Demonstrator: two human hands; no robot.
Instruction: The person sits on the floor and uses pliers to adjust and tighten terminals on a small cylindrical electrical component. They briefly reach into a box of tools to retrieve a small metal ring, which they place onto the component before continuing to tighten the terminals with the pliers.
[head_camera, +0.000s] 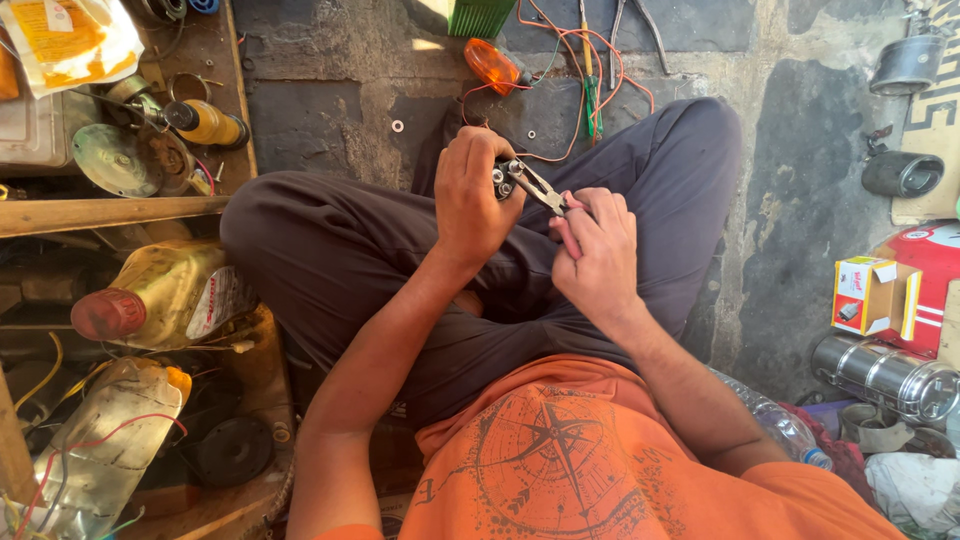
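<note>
Orange shirt (560, 470), crossed legs on stone floor (800, 200). Left hand (470, 195) clenched round small metal electrical part (503, 180) above knees; right hand (598, 250) squeezing pliers (540, 188), tips at part's terminals. Step judged: gripping a terminal. Next calls for steady hold, controlled twist.

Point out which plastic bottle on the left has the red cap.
It is the yellowish oil bottle lying on its side just below the wooden plank. The clear bottle below it holds wires and shows an orange end, with no red cap.

Sunlit, cracked concrete floor (800, 230) beside a cluttered wooden shelf (100, 214).
</note>
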